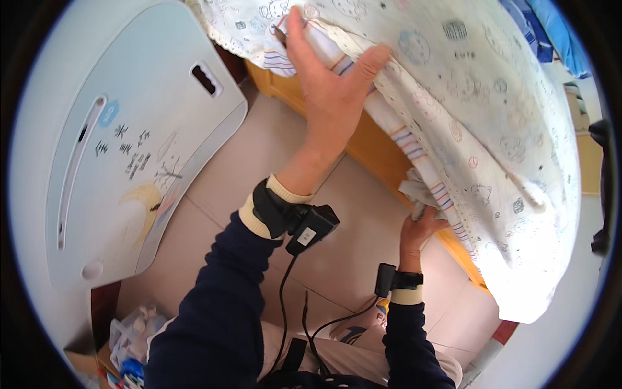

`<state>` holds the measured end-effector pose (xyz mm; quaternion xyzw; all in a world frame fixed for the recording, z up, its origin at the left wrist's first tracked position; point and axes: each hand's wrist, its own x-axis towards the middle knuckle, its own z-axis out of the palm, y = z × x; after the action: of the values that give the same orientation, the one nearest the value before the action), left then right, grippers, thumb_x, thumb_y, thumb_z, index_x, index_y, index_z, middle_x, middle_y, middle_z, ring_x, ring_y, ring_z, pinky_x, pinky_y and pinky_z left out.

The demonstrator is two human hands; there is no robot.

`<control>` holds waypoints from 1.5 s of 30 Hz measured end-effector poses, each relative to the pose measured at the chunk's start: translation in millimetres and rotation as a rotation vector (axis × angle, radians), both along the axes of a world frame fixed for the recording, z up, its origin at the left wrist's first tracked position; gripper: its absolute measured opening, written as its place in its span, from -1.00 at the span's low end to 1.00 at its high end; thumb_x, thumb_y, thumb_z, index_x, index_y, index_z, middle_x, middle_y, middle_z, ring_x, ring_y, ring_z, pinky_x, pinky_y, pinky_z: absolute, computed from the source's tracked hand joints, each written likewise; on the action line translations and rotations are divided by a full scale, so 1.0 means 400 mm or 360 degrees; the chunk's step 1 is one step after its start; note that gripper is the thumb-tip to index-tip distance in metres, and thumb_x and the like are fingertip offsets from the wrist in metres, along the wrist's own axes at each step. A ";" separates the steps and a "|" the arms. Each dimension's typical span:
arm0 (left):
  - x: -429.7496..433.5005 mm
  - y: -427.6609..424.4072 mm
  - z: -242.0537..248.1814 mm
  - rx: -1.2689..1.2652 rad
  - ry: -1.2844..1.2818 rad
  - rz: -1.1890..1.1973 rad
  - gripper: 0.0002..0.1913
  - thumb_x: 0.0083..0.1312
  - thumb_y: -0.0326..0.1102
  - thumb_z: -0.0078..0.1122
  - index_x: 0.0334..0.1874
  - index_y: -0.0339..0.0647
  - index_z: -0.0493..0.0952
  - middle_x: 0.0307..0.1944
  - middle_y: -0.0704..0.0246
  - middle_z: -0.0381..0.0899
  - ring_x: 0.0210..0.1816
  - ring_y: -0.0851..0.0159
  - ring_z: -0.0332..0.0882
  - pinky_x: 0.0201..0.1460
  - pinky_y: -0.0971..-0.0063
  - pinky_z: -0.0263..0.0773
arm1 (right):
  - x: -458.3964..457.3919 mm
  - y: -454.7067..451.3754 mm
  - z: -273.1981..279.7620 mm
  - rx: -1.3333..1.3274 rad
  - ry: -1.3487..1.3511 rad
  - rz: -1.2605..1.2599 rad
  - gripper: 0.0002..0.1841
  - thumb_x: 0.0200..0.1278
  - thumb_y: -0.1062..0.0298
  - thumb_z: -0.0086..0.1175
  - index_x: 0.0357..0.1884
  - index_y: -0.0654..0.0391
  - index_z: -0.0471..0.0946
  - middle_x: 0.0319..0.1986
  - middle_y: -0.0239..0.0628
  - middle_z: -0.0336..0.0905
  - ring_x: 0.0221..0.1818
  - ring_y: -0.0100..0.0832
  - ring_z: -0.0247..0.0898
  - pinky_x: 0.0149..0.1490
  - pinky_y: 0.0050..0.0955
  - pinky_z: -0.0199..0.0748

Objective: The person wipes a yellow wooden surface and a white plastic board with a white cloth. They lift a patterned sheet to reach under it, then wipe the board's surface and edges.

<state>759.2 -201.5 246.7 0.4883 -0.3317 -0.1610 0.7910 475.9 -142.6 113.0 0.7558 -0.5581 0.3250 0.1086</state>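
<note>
My left hand (330, 92) lies against the edge of the bed with thumb and fingers apart. Its thumb touches the white printed bedsheet (466, 87), whose lace-trimmed hem crosses the edge. Beneath that hem shows a striped white cloth layer (408, 143), on the side of the bed. Lower down, my right hand (420, 231) grips a bunched grey cloth (420, 189) beside the yellow wooden bed frame (374, 146). Part of the grey cloth disappears behind the hand and under the bedding. A small dark object by the left fingertips is too unclear to name.
A pale lap table top (160, 112) with printed drawings and writing leans at the left. Plastic bags (138, 326) and a cardboard box (82, 360) lie at lower left. Cables (284, 301) hang from my wrist devices over the tiled floor (257, 194). Blue fabric (559, 29) lies at upper right.
</note>
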 end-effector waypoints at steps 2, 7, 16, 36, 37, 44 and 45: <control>0.020 -0.015 -0.004 0.0146 -0.0188 0.0057 0.11 0.06 0.04 0.46 0.48 -0.21 -0.15 0.35 0.01 -0.20 0.34 0.06 0.01 0.34 0.29 0.17 | 0.076 -0.016 0.025 -0.0037 0.0138 0.0055 -0.44 -0.24 0.66 0.11 0.00 0.20 0.53 0.16 0.38 0.14 0.20 0.39 -0.01 0.30 0.21 -0.11; 0.087 0.023 -0.044 0.0143 -0.0632 0.0099 0.29 -0.15 0.17 0.54 0.50 -0.22 -0.15 0.31 -0.08 -0.16 0.33 -0.04 -0.04 0.34 0.23 0.10 | 0.308 -0.064 0.027 0.0071 0.0427 0.0236 -0.56 -0.07 0.52 0.14 -0.01 0.19 0.53 0.13 0.32 0.21 0.24 0.32 -0.03 0.24 0.25 -0.07; 0.168 -0.049 -0.008 0.0025 -0.1208 0.0179 0.02 0.08 0.34 0.17 0.47 -0.17 0.07 0.30 0.02 0.24 0.26 -0.18 0.20 0.31 -0.08 0.01 | 0.390 -0.100 0.007 0.0678 -0.0086 0.0143 -0.45 -0.02 0.44 0.17 0.12 0.29 0.42 0.16 0.06 0.30 0.24 0.11 0.12 0.26 0.09 0.00; 0.274 -0.032 -0.026 0.0074 -0.1753 0.0305 -0.11 0.05 -0.05 0.36 0.47 0.23 0.13 0.29 0.10 0.26 0.25 -0.10 0.25 0.29 -0.06 0.10 | 0.506 -0.090 -0.205 0.0331 0.0763 0.0320 -0.67 0.04 0.33 0.14 -0.10 -0.25 0.61 0.10 -0.16 0.34 0.17 -0.08 0.18 0.17 0.01 0.08; 0.269 -0.018 -0.026 0.0171 -0.1766 0.0325 -0.09 0.03 -0.07 0.37 0.47 0.23 0.13 0.30 0.09 0.25 0.26 -0.11 0.23 0.29 -0.08 0.10 | 0.468 -0.085 -0.192 0.0367 0.0718 0.0372 -0.65 0.03 0.35 0.14 -0.08 -0.26 0.62 0.10 -0.16 0.33 0.17 -0.07 0.17 0.19 0.01 0.06; 0.171 -0.004 0.022 0.0344 -0.1150 0.0252 -0.10 0.00 -0.24 0.41 0.44 0.07 0.16 0.25 0.09 0.24 0.23 -0.14 0.19 0.23 -0.09 0.11 | 0.233 -0.015 -0.128 0.0507 0.0759 0.0171 -0.47 -0.12 0.55 0.10 -0.04 -0.21 0.61 0.14 -0.08 0.24 0.14 0.02 0.14 0.18 0.01 0.04; 0.156 0.000 0.028 0.0348 -0.1060 0.0240 -0.13 0.00 -0.24 0.42 0.42 0.04 0.19 0.22 0.10 0.25 0.21 -0.12 0.20 0.20 -0.05 0.13 | 0.237 -0.021 -0.134 0.0499 0.0756 0.0162 -0.48 -0.12 0.55 0.10 -0.04 -0.20 0.61 0.14 -0.07 0.24 0.13 0.02 0.15 0.17 0.00 0.05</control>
<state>821.7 -201.6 258.0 0.6188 -0.5153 0.0312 0.5921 570.8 -151.0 59.6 0.8453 -0.5219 0.0537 0.1016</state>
